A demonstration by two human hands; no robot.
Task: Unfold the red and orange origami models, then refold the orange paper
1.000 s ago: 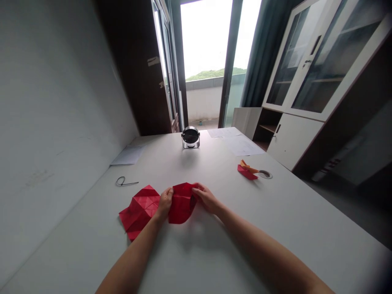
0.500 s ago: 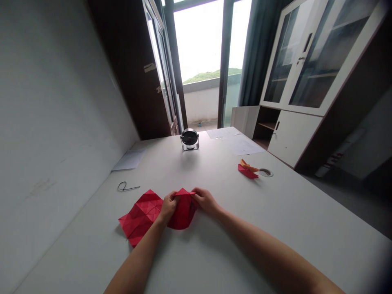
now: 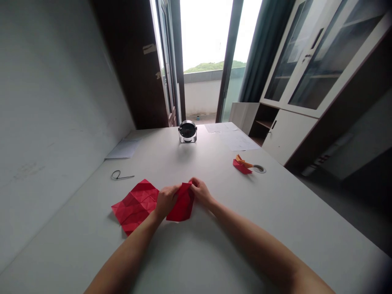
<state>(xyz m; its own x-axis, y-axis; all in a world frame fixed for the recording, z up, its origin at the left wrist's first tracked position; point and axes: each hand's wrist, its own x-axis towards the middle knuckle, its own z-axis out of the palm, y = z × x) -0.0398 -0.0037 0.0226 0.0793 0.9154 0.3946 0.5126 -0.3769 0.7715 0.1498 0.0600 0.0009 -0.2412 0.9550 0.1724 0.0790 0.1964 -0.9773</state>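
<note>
Head view, only camera. Surroundings first: white table (image 3: 214,257) fills the lower middle, grey wall (image 3: 55,106) along its left side. Far end: round black-and-silver device (image 3: 187,130) on a U-shaped stand, facing the person. Left edge: white papers (image 3: 124,149) against the wall; nearer, a thin black tie (image 3: 121,176) bent into a loop with a straight tail. Far right: more flat sheets (image 3: 240,141). Right of the hands, well apart: small red-and-orange folded paper (image 3: 242,165), its orange tip by a round ring (image 3: 260,168) in the tabletop. Behind: glass door (image 3: 203,45), dark curtain (image 3: 266,49), white cabinet (image 3: 300,61) with glass panes.

In the way: creased red sheet (image 3: 136,206) lies open just left of the work; left forearm and hand cover its right side partly.

Hands: left hand (image 3: 167,200) pinches the upper left of the red folded piece (image 3: 181,205), thumb side toward it, hiding that edge. Right hand (image 3: 199,190) pinches its upper right corner, fingertips bunched. Piece sits between both hands, hanging below the grips, near the table; can't tell whether its lower edge touches. Exact fold hidden by fingers.
</note>
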